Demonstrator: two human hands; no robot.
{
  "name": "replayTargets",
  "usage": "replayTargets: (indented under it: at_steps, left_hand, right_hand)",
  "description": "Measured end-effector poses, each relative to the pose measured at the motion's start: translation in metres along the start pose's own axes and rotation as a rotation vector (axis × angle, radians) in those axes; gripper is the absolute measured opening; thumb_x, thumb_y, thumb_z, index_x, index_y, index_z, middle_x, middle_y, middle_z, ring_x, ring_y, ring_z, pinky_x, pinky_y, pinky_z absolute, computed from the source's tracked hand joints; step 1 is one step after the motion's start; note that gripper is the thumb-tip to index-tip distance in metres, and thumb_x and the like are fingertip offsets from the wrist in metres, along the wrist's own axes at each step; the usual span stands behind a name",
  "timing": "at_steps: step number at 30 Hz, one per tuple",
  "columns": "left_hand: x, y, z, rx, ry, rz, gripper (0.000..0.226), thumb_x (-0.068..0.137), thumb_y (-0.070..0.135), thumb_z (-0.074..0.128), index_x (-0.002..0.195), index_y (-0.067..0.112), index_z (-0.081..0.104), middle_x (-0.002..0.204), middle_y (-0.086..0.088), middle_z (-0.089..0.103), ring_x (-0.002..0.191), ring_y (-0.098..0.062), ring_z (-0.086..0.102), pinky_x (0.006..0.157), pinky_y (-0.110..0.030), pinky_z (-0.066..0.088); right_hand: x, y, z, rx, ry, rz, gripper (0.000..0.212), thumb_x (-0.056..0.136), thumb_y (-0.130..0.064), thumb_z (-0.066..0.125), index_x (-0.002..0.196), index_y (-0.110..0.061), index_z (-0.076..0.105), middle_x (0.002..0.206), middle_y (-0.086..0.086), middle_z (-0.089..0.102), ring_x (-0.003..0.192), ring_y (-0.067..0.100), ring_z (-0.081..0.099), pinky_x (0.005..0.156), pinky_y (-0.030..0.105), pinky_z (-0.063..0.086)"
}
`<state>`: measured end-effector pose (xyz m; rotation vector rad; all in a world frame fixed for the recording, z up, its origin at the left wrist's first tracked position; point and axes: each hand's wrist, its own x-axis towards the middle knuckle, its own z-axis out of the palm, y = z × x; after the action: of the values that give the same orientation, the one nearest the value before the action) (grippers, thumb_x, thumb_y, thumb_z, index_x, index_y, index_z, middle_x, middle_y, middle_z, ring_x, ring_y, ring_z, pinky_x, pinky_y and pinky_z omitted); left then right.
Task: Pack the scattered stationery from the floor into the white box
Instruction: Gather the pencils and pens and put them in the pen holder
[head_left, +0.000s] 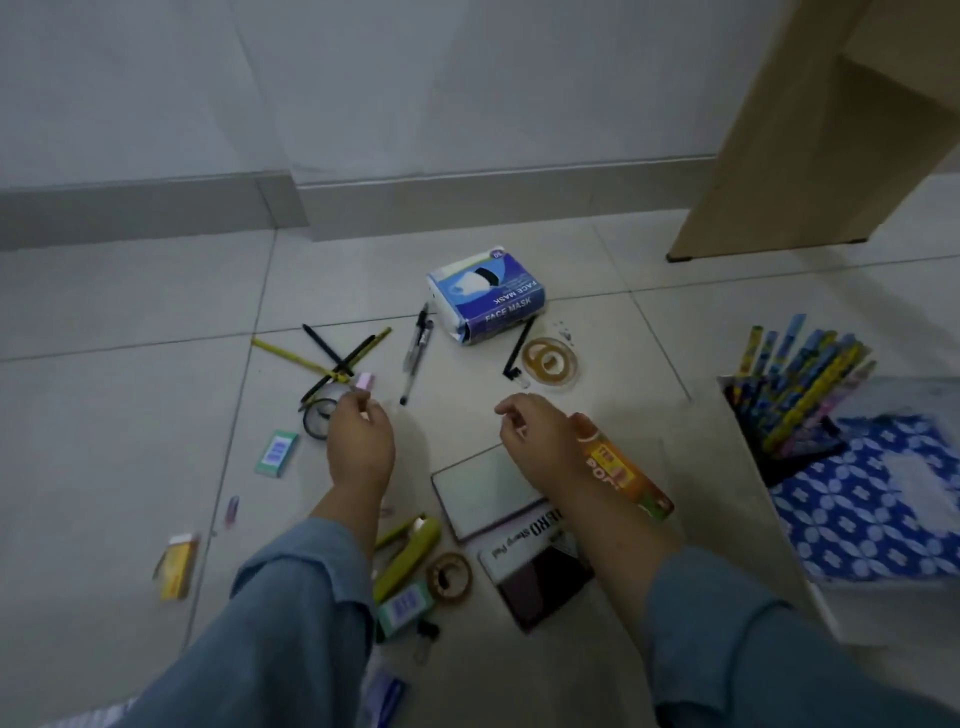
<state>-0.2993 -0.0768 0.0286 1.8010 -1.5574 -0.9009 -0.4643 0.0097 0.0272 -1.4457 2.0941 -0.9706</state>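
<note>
Stationery lies scattered on the tiled floor. My left hand (359, 441) reaches forward and pinches a small pink eraser (363, 381) at its fingertips, just over crossed yellow and black pencils (332, 358). My right hand (535, 436) hovers with loosely curled fingers and holds nothing, above an open stamp pad tin (483, 491). The white box (823, 605) stands at the right, holding a bundle of patterned pencils (800, 389) and a blue patterned book (872, 499).
Also on the floor are a face mask box (485, 293), pens (415, 348), clear tape rolls (550, 361), an orange packet (623, 467), a green stapler (410, 551), a yellow box (176, 566) and a teal box (276, 452). A wooden furniture leg (779, 156) stands back right.
</note>
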Motion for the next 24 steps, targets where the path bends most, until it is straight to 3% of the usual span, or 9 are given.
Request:
replayTargets:
  at_steps: [3,6,9,12,15,19,24]
  left_hand:
    - [0.028,-0.004,0.004,0.012,0.058,0.017,0.031,0.096,0.016,0.04,0.12,0.001,0.054,0.118,-0.023,0.06,0.107,-0.037,0.056,0.086,-0.036,0.044]
    - [0.052,-0.003,0.011,0.103,0.12,0.025,0.032,0.095,0.021,0.044,0.119,0.004,0.056,0.12,-0.019,0.061,0.113,-0.035,0.053,0.091,-0.038,0.043]
    - [0.074,-0.007,0.011,0.16,0.169,0.009,0.034,0.094,0.021,0.045,0.123,0.004,0.052,0.127,-0.019,0.053,0.12,-0.036,0.043,0.094,-0.042,0.04]
    - [0.095,-0.015,0.001,0.17,0.286,-0.084,0.042,0.092,0.025,0.048,0.128,0.003,0.046,0.132,-0.021,0.048,0.123,-0.037,0.039,0.099,-0.043,0.035]
    - [0.116,-0.023,-0.005,0.234,0.21,-0.249,0.059,0.091,0.042,0.048,0.132,0.0,0.038,0.138,-0.023,0.043,0.128,-0.037,0.036,0.105,-0.043,0.031]
    - [0.132,-0.018,0.003,0.28,0.074,-0.287,0.077,0.084,0.056,0.052,0.13,-0.004,0.037,0.137,-0.023,0.043,0.128,-0.038,0.036,0.106,-0.044,0.031]
    - [0.14,-0.007,0.014,0.297,-0.035,-0.242,0.074,0.084,0.039,0.063,0.138,0.002,0.028,0.138,-0.022,0.038,0.127,-0.038,0.037,0.105,-0.044,0.034]
  right_hand:
    - [0.043,0.002,0.014,-0.112,-0.006,0.027,0.023,0.089,-0.003,0.05,0.108,0.002,0.062,0.111,0.02,0.06,0.104,0.03,0.056,0.089,0.033,0.043]
    - [0.086,0.006,0.022,-0.286,0.048,0.144,0.03,0.091,-0.01,0.048,0.118,-0.001,0.057,0.123,0.019,0.055,0.116,0.031,0.05,0.094,0.035,0.041]
    - [0.115,0.012,0.027,-0.613,0.004,0.241,0.036,0.093,-0.021,0.046,0.125,-0.006,0.05,0.133,0.013,0.049,0.128,0.028,0.036,0.105,0.039,0.03]
    - [0.127,0.01,0.028,-0.887,-0.152,0.321,0.039,0.092,-0.021,0.044,0.129,-0.01,0.048,0.136,0.011,0.046,0.132,0.03,0.031,0.114,0.056,0.011]
    - [0.125,0.009,0.033,-1.062,-0.164,0.188,0.036,0.089,-0.011,0.042,0.122,-0.008,0.055,0.131,0.012,0.05,0.131,0.03,0.032,0.115,0.06,0.002]
    - [0.111,0.01,0.046,-1.077,-0.086,0.121,0.033,0.088,-0.008,0.043,0.118,-0.009,0.057,0.123,0.01,0.052,0.125,0.03,0.035,0.112,0.05,0.02]
    - [0.099,0.009,0.057,-0.956,-0.074,0.087,0.029,0.088,-0.004,0.044,0.115,-0.008,0.054,0.121,0.013,0.054,0.12,0.031,0.042,0.106,0.039,0.03]
